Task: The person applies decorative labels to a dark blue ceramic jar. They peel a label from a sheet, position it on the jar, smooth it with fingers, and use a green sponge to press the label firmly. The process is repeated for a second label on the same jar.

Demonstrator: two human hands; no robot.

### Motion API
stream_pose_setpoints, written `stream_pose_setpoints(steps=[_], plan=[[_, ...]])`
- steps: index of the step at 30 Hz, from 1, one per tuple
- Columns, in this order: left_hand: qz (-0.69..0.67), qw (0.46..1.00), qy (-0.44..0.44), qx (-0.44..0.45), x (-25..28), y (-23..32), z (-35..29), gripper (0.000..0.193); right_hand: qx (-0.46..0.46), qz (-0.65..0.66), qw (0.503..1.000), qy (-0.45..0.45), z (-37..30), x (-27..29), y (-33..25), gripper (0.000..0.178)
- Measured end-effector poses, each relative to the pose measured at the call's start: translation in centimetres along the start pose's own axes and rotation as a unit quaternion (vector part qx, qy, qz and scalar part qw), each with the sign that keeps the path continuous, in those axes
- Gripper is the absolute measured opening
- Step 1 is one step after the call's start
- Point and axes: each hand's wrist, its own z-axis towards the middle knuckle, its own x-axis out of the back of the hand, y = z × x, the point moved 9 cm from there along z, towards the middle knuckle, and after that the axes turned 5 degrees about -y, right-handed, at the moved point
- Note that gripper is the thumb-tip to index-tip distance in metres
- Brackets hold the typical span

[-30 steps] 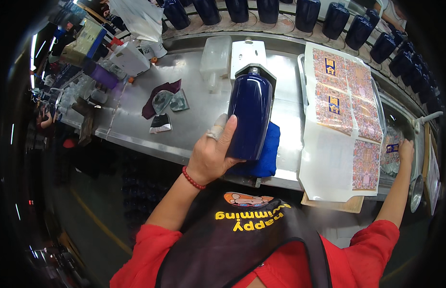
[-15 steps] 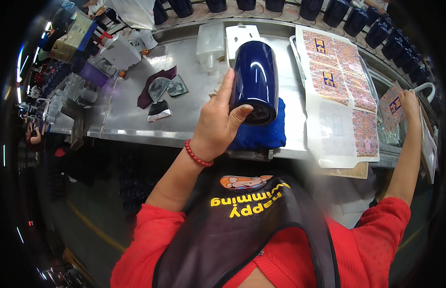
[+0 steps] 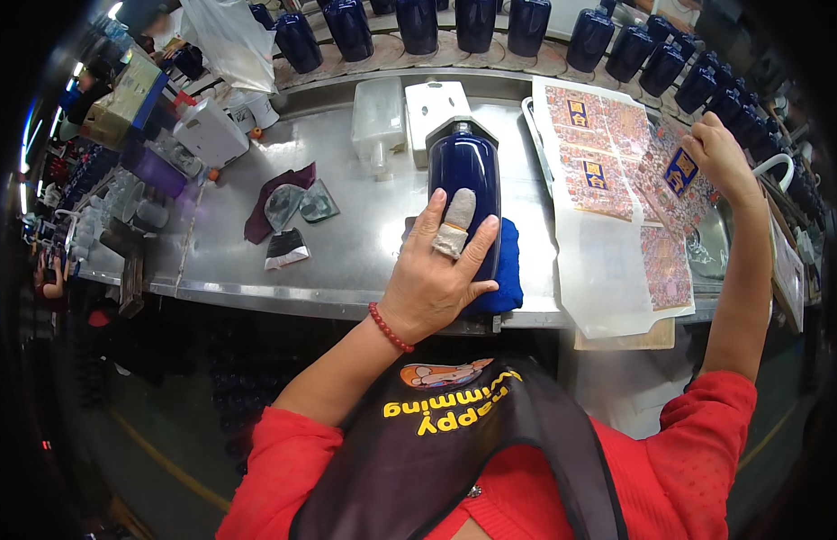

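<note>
A glossy dark-blue bottle (image 3: 464, 167) lies on a folded blue cloth (image 3: 508, 270), its neck pointing away from me. My left hand (image 3: 441, 265) holds it from above near its base, fingers spread over the side facing up. One finger wears a pale cloth sleeve (image 3: 455, 225). To the right, my right hand (image 3: 720, 157) pinches the upper edge of a patterned decal (image 3: 679, 175) with a blue label panel. That decal hangs beside larger printed decal sheets (image 3: 607, 261), which lie on the metal bench.
Several blue bottles (image 3: 418, 27) stand along a curved conveyor (image 3: 382, 54) behind the bench. A clear bottle (image 3: 379, 121) and a white block (image 3: 434, 108) lie beyond my left hand. Dark cloth scraps (image 3: 279, 202) sit left on the metal bench (image 3: 220, 243). A white box (image 3: 211, 132) stands farther left.
The bottle has turned from base toward me to lying with its neck away, and my left hand now rests over it. My right hand has lifted the decal away and leftward.
</note>
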Motion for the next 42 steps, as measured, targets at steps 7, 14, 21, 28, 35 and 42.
stream_pose_setpoints(steps=[7,14,21,28,35,42], plan=[[-0.168,0.981,0.062,0.076,1.1,-2.9,-2.3,0.074,0.059,0.031,0.997,-0.03,0.5,0.3,-2.1,0.032],[-0.047,0.998,0.045,0.02,0.7,-0.7,-0.7,0.094,0.1,0.026,0.994,-0.024,1.0,0.2,-2.9,0.035],[-0.224,0.967,0.055,0.11,1.6,-3.2,-2.3,0.076,0.097,0.036,0.994,-0.025,0.7,0.6,-4.0,0.032],[-0.236,0.96,0.061,0.139,1.5,-3.3,-2.8,0.076,0.073,0.053,0.995,-0.034,0.3,1.4,-6.1,0.03],[-0.117,0.984,0.034,0.132,-1.7,-3.2,-3.9,0.076,0.141,0.083,0.987,-0.009,-0.8,2.7,-10.0,0.031],[-0.193,0.97,0.05,0.141,0.9,-3.7,-3.1,0.072,0.16,0.101,0.982,-0.025,-0.7,2.4,-11.4,0.035]])
